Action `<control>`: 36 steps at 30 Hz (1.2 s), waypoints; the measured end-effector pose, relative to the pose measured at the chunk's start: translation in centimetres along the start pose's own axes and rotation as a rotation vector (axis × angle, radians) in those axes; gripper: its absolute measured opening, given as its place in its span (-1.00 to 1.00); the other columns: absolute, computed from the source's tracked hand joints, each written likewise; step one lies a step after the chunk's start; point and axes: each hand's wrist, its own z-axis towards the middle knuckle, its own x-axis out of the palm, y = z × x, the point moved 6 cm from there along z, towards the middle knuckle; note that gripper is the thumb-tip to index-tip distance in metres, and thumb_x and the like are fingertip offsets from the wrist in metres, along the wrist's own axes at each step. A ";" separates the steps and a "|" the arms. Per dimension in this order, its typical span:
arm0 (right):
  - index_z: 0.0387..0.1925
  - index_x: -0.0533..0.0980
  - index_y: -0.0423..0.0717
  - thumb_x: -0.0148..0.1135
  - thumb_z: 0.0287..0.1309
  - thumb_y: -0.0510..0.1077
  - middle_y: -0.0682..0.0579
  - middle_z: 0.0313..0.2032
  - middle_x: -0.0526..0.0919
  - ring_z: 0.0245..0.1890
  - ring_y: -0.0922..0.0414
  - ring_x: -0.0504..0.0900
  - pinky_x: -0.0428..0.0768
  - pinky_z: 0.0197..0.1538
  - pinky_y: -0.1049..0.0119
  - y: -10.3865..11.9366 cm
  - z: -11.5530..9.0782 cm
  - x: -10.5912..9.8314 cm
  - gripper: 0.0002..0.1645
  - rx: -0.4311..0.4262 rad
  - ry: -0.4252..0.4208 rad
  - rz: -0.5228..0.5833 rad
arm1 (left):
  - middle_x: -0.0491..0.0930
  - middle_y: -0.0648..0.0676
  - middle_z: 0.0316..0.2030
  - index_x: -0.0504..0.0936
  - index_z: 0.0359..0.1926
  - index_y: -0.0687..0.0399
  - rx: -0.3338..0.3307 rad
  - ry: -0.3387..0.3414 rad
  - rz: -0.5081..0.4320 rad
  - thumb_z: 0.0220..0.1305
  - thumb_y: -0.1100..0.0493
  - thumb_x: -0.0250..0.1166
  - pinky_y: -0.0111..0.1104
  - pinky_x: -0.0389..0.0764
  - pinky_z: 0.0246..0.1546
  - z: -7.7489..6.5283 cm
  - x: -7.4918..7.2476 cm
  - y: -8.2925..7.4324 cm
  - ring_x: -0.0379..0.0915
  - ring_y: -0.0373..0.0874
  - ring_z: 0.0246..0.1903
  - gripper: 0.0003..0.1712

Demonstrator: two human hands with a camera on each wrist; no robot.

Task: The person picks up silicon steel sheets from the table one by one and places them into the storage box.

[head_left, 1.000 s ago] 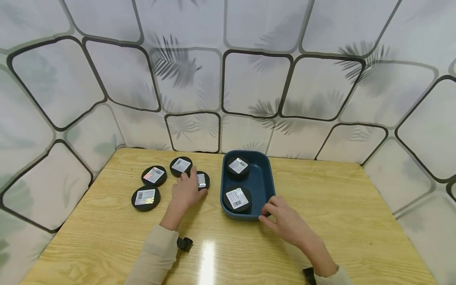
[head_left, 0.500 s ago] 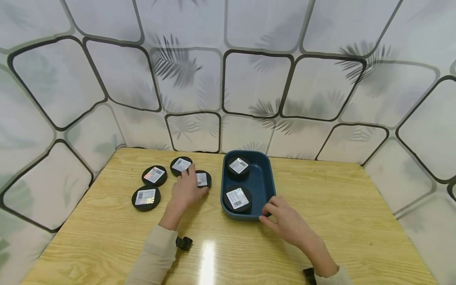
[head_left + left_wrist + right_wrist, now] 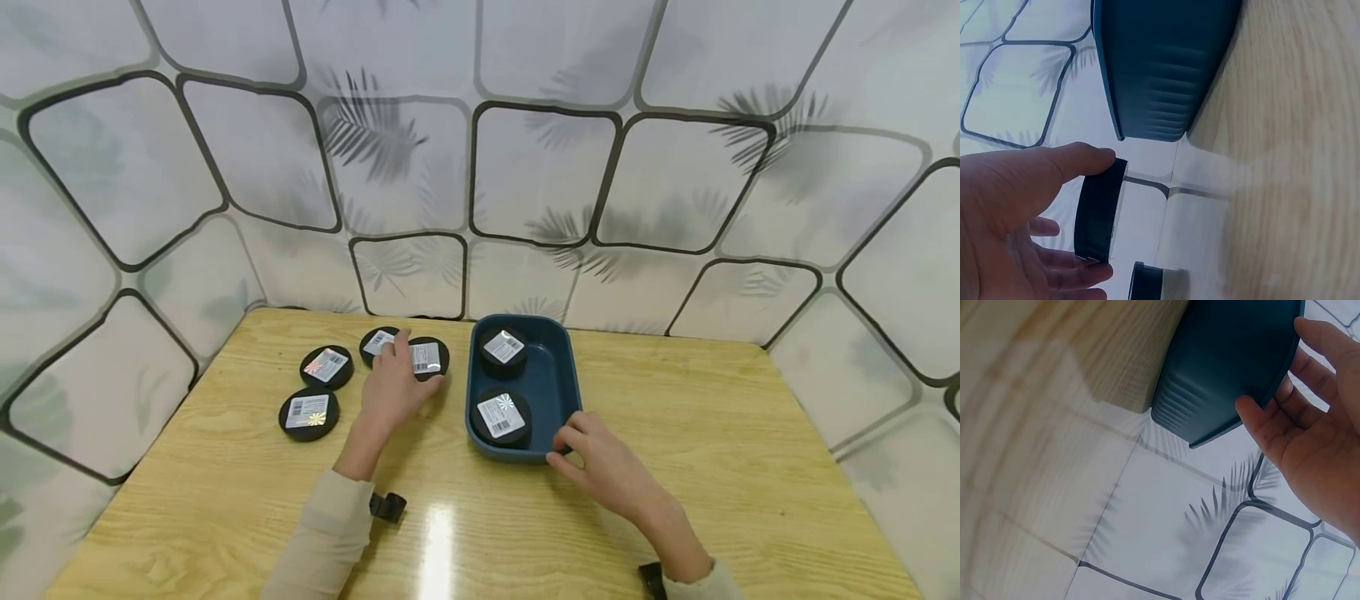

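Note:
A flat round black disc [image 3: 427, 358] with a white barcode label on one face is pinched by my left hand [image 3: 390, 387]. The left wrist view shows the thumb [image 3: 1088, 159] on the disc's upper edge and the fingers at its lower edge, with the disc raised off the wood. My right hand [image 3: 603, 467] holds the near right corner of a dark blue tray [image 3: 551, 379], thumb and fingers curled over its rim. Two more labelled discs, a far one [image 3: 502, 348] and a near one [image 3: 501, 419], lie along the tray's left side.
Three other black discs, one behind my left fingers [image 3: 377, 340], one further left [image 3: 327, 367] and one nearer [image 3: 308, 412], lie on the wooden table [image 3: 712, 442]. A patterned wall [image 3: 540, 175] borders the table's far side.
My left hand has lifted the disc from the table and shifted it slightly away from me. My right hand and the tray have stayed in place.

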 end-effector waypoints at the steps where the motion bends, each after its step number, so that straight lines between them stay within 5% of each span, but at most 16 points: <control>1: -0.41 0.56 0.07 0.41 0.17 -0.14 0.22 -0.36 0.39 -0.30 0.25 0.36 0.49 -0.23 0.31 0.0 0.0 0.0 -0.86 0.001 -0.002 0.000 | 0.35 0.46 0.18 0.08 0.45 0.25 0.005 -0.007 -0.013 0.10 -0.14 0.47 0.15 0.54 -0.05 0.0 -0.1 -0.1 0.37 0.39 0.14 0.10; 17: -0.39 0.57 0.08 0.37 0.21 -0.13 0.22 -0.35 0.38 -0.29 0.25 0.33 0.46 -0.22 0.31 -0.1 -0.1 0.1 -0.89 0.013 0.022 0.019 | 0.37 0.46 0.18 0.13 0.43 0.25 0.083 -0.060 -0.055 0.09 -0.12 0.47 0.12 0.53 0.00 1.0 -2.1 -1.8 0.44 0.35 0.08 0.06; 36: -0.40 0.58 0.07 0.40 0.18 -0.11 0.23 -0.35 0.39 -0.28 0.25 0.34 0.48 -0.21 0.31 -0.2 0.0 0.3 -0.88 0.020 0.012 0.011 | 0.42 0.38 0.08 0.17 0.40 0.21 0.221 -0.022 -0.029 0.11 -0.11 0.47 0.04 0.56 -0.04 3.5 -0.2 -7.0 0.45 0.28 0.03 0.00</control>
